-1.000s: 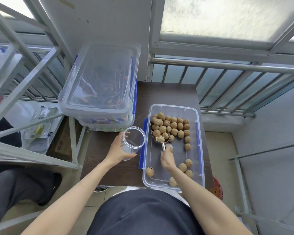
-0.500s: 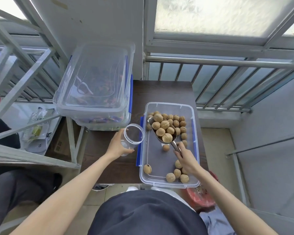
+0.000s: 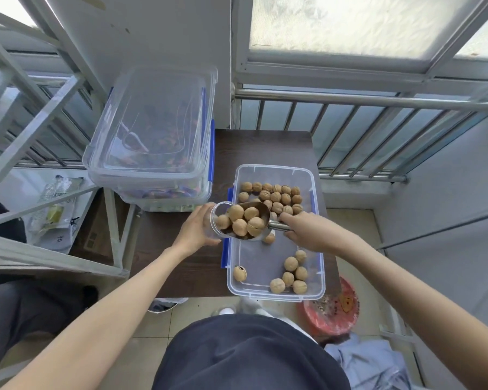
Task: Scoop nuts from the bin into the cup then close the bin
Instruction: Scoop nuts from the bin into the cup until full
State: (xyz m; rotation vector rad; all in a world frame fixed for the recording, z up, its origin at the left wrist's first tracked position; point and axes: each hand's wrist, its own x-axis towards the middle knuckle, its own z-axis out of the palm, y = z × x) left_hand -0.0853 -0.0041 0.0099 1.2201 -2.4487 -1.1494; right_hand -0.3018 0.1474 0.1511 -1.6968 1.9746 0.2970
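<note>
An open clear plastic bin (image 3: pixel 317 249) with blue side clips sits on the dark wooden table (image 3: pixel 262 149); walnuts (image 3: pixel 276 197) lie at its far end and a few at its near end. My right hand (image 3: pixel 307 230) grips the handle of a metal scoop (image 3: pixel 261 213) loaded with several walnuts. The scoop's mouth is at the rim of a clear plastic cup (image 3: pixel 216 213), which my left hand (image 3: pixel 193 230) holds tilted just left of the bin. The cup is mostly hidden behind the scoop and my fingers.
A larger clear lidded box (image 3: pixel 152 130) stands on the table's far left, on another container. Grey metal frame bars (image 3: pixel 40 128) lie to the left, a window railing (image 3: pixel 364 98) behind. A red basin (image 3: pixel 333 313) sits on the floor at the right.
My right hand lifted the loaded scoop out of the walnut pile and swung it left to the cup's mouth. My left hand tilted the cup toward the bin.
</note>
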